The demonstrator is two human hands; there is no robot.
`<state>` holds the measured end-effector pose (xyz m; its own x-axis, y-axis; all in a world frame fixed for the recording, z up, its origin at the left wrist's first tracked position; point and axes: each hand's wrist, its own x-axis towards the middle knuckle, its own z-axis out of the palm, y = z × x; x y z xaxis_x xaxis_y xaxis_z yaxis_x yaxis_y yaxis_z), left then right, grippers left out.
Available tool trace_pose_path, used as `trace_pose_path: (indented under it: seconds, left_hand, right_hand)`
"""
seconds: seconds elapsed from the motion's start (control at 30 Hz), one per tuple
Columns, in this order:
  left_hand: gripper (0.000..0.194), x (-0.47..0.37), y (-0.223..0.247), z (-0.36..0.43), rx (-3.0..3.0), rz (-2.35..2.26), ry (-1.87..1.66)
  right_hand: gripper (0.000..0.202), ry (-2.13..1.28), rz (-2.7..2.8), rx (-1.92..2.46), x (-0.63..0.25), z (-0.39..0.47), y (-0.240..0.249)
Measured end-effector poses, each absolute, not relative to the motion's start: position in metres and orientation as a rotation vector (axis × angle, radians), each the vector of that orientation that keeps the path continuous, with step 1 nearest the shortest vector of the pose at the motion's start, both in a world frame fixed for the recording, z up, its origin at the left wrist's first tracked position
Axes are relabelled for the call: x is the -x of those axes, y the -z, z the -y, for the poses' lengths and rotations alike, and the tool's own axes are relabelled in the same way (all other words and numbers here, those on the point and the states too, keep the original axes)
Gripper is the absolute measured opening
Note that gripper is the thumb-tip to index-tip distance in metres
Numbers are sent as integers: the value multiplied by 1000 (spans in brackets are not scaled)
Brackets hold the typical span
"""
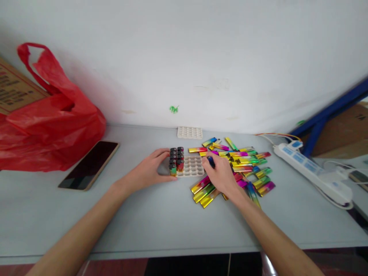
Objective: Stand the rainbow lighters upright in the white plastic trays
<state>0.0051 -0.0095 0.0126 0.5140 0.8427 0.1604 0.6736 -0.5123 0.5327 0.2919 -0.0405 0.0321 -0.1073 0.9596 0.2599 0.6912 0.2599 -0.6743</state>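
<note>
A small white tray with rows of round holes (193, 167) lies on the table. Black-topped, shiny coloured lighters (173, 169) stand upright in its two leftmost rows. My left hand (153, 168) curves around the tray's left end, its thumb at the near corner and its fingers behind the lighters. At the tray's right edge, my right hand (220, 173) is closed on a lighter with a dark blue end (211, 161); the rest of it is hidden by the fingers. Many loose metallic lighters (243, 159) lie in a pile around and beneath my right hand.
A second white holed tray (189, 132) lies by the wall. Left are a phone (89, 165), a red plastic bag (54, 130) and a cardboard box (17, 88). A white power strip (313, 172) with cables lies right, near a blue metal frame (319, 126) and another box (342, 132).
</note>
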Motion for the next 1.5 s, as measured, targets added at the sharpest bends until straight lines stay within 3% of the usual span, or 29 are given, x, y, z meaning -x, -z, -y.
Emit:
trace_pose_path:
  seconds: [0.3, 0.63, 0.87, 1.17, 1.5]
  left_hand:
    - [80, -5, -13, 10, -2373, -1242, -557]
    - [77, -9, -23, 14, -2366, -1229, -521]
    - [83, -7, -20, 12, -2362, -1243, -548]
    - [80, -5, -16, 11, -2394, -1239, -536]
    - [74, -4, -11, 7, -2400, -1241, -580]
  right_hand:
    - [31, -534, 1849, 1495, -292, 39, -27]
    - [31, -530, 2050, 1110, -297, 47, -44]
    - [24, -745, 2090, 1084, -292, 52, -44]
    - [24, -376, 2307, 990, -274, 54, -30]
    - [25, -261, 2378, 1071, -267, 55, -32]
